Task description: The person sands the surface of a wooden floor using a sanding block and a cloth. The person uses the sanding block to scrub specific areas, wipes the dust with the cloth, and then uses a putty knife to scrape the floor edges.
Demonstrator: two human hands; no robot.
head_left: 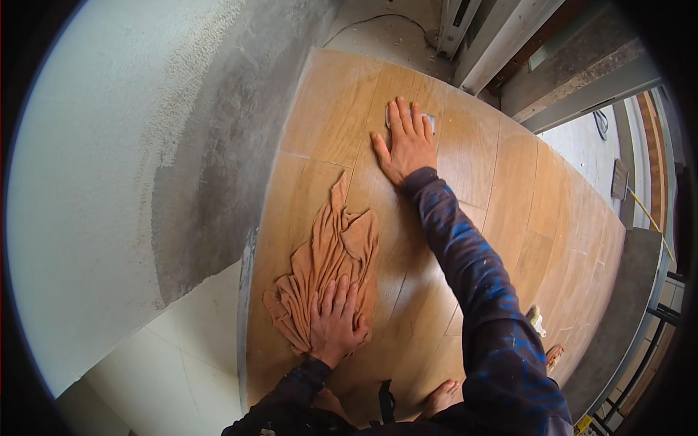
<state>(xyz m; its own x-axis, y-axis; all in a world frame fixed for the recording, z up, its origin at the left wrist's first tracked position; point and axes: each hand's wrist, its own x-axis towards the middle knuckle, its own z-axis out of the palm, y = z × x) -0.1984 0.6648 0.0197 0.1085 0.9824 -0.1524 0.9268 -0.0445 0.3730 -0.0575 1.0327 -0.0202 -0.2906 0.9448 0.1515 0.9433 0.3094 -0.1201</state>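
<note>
While both palms face down over the wood-look plank floor (469, 163), the left hand (336, 330) rests on a crumpled orange-brown cloth (331, 254), its fingers extended and close together and its thumb set apart; the hand is unclenched, and whether any fold is pinched beneath it cannot be told. The cloth lies beside the floor's left edge, toward the near end, bunched into lengthwise folds with one narrow tip directed at the far edge. The right hand (409, 149) is at full reach near the far edge, flat, with fingers straight and slightly spread, covering most of a small, flat, bluish-grey piece (432, 122); the piece shows on either side of the fingers, its kind cannot be determined, and no closed grip on it is visible. The right arm wears a dark sleeve (465, 251) with blue patterning. A wall (240, 138), white with a rough grey plaster band, borders the far part of the left edge. Beyond the far edge runs a thin dark cable (378, 17). Beyond the right edge stands a broom (619, 179) with a yellow handle. A bare foot (441, 398) is at the near end.
</note>
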